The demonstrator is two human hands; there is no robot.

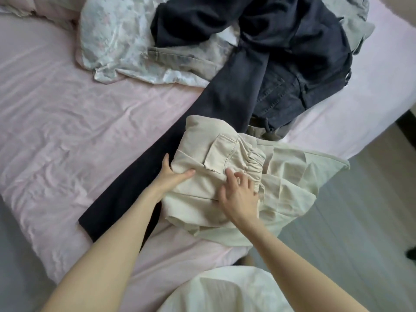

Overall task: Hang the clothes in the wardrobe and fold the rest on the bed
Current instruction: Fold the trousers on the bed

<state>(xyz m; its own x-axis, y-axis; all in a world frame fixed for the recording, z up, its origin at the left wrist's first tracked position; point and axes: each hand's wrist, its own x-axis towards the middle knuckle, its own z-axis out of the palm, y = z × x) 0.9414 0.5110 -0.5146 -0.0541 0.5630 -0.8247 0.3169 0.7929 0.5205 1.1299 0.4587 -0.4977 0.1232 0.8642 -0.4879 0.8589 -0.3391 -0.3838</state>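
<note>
Head view looks down on the bed (56,113), covered in a pink sheet, with the person leaning over its near right corner. A folded pair of beige trousers (202,158) sits near that corner, lying partly on a long black garment (139,185) that runs diagonally toward the near edge, and partly on a pale pleated skirt (292,183) that overhangs the right edge. The left hand (173,176) grips the left side of the beige bundle, thumb on top and fingers tucked beneath. The right hand (239,194) rests on top with fingers spread and relaxed, pressing the cloth flat. Toward the far edge lie dark jeans (292,70), heaped over a crumpled floral cloth (117,39).
</note>
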